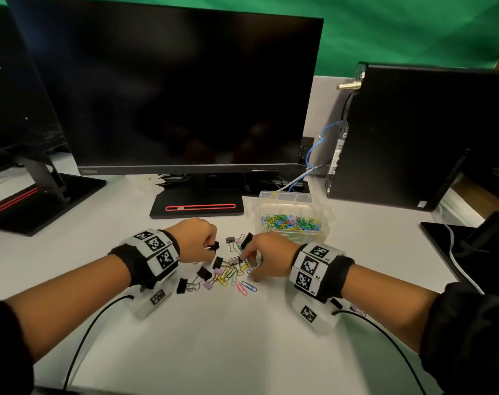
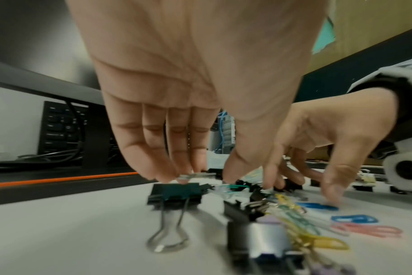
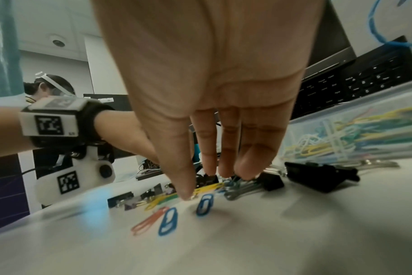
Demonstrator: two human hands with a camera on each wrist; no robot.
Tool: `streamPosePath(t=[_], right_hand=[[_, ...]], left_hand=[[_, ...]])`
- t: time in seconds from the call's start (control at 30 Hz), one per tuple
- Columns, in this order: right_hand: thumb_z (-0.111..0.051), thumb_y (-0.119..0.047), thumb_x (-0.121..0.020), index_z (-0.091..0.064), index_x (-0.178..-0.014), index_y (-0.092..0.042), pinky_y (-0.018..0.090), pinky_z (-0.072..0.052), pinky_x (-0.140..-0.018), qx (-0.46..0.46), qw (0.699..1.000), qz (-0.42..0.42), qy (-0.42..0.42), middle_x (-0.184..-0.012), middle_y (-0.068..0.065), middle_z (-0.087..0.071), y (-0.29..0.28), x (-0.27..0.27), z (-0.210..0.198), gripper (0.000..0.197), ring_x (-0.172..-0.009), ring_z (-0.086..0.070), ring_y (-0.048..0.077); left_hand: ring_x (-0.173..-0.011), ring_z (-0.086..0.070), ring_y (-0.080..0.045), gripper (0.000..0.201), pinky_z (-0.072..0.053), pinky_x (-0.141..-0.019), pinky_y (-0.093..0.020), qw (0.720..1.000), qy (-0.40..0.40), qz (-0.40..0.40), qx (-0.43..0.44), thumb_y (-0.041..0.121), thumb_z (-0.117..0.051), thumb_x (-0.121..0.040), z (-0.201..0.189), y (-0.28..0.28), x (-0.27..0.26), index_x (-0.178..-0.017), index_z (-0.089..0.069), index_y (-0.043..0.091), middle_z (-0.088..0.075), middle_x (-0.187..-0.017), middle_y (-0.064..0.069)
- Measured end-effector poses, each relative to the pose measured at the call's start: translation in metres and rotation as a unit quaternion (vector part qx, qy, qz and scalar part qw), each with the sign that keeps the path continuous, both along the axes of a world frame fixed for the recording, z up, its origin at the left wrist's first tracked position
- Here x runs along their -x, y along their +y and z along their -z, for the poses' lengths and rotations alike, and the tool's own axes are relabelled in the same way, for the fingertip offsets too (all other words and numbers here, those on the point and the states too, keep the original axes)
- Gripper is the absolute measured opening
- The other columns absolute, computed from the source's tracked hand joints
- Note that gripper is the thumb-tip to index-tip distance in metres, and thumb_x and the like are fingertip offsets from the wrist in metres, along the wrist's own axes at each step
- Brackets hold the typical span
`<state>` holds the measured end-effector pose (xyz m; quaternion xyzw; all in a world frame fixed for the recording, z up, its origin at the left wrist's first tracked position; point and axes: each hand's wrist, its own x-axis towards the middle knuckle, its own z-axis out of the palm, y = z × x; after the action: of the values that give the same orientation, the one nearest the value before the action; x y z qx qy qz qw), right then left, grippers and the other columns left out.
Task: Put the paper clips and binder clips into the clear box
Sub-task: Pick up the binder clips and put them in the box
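Note:
A clear box point(image 1: 321, 233) holding several coloured paper clips point(image 1: 291, 222) stands at the right behind the hands. A loose pile of paper clips point(image 1: 231, 276) and binder clips point(image 1: 204, 272) lies on the white desk between the hands. My left hand point(image 1: 207, 247) pinches the wire handle of a black binder clip point(image 2: 174, 193), which sits low over the desk. My right hand point(image 3: 212, 186) reaches down into the pile with nearly straight fingers. Its thumb tip touches the desk beside a blue paper clip point(image 3: 205, 204), and the other fingertips point(image 3: 247, 173) rest on the binder clips.
A large dark monitor point(image 1: 171, 89) and its stand base point(image 1: 197, 205) stand behind the pile. Another monitor base point(image 1: 43, 201) is at the left and a black computer case point(image 1: 408, 135) at the right. Wrist camera cables point(image 1: 83, 343) trail toward the near desk edge.

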<state>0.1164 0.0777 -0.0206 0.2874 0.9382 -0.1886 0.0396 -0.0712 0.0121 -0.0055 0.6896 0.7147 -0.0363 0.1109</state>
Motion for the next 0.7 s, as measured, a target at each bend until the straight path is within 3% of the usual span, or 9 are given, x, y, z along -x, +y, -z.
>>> streamPosePath(t=[0.07, 0.17, 0.3, 0.4, 0.5, 0.6, 0.7], right_hand=[[-0.074, -0.024, -0.076, -0.069, -0.108, -0.015, 0.029, -0.049, -0.078, -0.003, 1.000, -0.006, -0.008, -0.098, 0.005, -0.067, -0.004, 0.002, 0.001, 0.034, -0.086, -0.060, 0.019], [-0.069, -0.017, -0.078, -0.069, -0.107, -0.014, 0.022, -0.044, -0.075, -0.008, 1.000, -0.017, -0.020, -0.099, 0.005, -0.068, -0.010, 0.001, 0.003, 0.029, -0.081, -0.056, 0.015], [-0.066, -0.012, -0.078, -0.070, -0.106, -0.013, 0.018, -0.042, -0.074, 0.004, 0.999, -0.021, -0.026, -0.099, 0.005, -0.070, -0.012, -0.007, 0.002, 0.028, -0.083, -0.061, 0.017], [-0.071, -0.020, -0.076, -0.070, -0.106, -0.015, 0.020, -0.041, -0.072, 0.001, 0.999, -0.025, -0.023, -0.099, 0.004, -0.069, -0.013, -0.014, 0.000, 0.030, -0.078, -0.052, 0.011], [-0.076, -0.033, -0.072, -0.067, -0.111, -0.017, 0.023, -0.041, -0.075, -0.007, 1.000, -0.010, -0.013, -0.103, 0.003, -0.064, -0.017, -0.018, 0.000, 0.043, -0.083, -0.050, 0.012], [-0.076, -0.039, -0.071, -0.063, -0.114, -0.016, 0.023, -0.038, -0.076, -0.014, 1.000, 0.005, -0.021, -0.108, 0.002, -0.061, -0.023, -0.019, 0.003, 0.050, -0.095, -0.054, 0.017], [-0.076, -0.039, -0.072, -0.064, -0.109, -0.015, 0.024, -0.037, -0.074, -0.016, 1.000, 0.012, -0.012, -0.104, 0.003, -0.062, -0.025, -0.015, 0.006, 0.046, -0.088, -0.052, 0.016]], left_hand=[[-0.092, -0.056, -0.019, 0.019, -0.047, -0.080, -0.028, 0.999, 0.017, -0.023, 0.022, 0.033, -0.059, -0.083, 0.003, 0.001, 0.007, -0.094, -0.058, 0.018, -0.060, -0.099, 0.000], [-0.091, -0.055, -0.019, 0.020, -0.046, -0.081, -0.028, 0.998, 0.019, -0.040, 0.039, 0.034, -0.058, -0.085, 0.007, 0.002, 0.013, -0.095, -0.058, 0.017, -0.059, -0.100, -0.001], [-0.093, -0.050, -0.014, 0.029, -0.043, -0.084, -0.026, 1.000, -0.018, -0.007, 0.007, 0.037, -0.058, -0.086, 0.009, -0.003, 0.009, -0.110, -0.057, 0.021, -0.052, -0.105, 0.003], [-0.093, -0.051, -0.013, 0.031, -0.043, -0.082, -0.023, 0.997, -0.044, 0.057, 0.010, 0.038, -0.062, -0.084, 0.007, -0.010, -0.001, -0.112, -0.058, 0.025, -0.052, -0.102, 0.005], [-0.093, -0.053, -0.012, 0.028, -0.046, -0.082, -0.024, 0.993, -0.058, 0.099, 0.013, 0.037, -0.064, -0.083, 0.007, -0.016, -0.007, -0.110, -0.062, 0.029, -0.052, -0.099, 0.007], [-0.090, -0.045, -0.011, 0.036, -0.038, -0.078, -0.021, 0.993, -0.042, 0.106, 0.039, 0.031, -0.065, -0.082, 0.009, -0.019, -0.010, -0.118, -0.061, 0.029, -0.047, -0.100, 0.004], [-0.089, -0.040, -0.010, 0.045, -0.035, -0.080, -0.020, 0.995, -0.032, 0.084, 0.042, 0.032, -0.067, -0.081, 0.009, -0.020, -0.010, -0.125, -0.057, 0.026, -0.048, -0.113, 0.000]])
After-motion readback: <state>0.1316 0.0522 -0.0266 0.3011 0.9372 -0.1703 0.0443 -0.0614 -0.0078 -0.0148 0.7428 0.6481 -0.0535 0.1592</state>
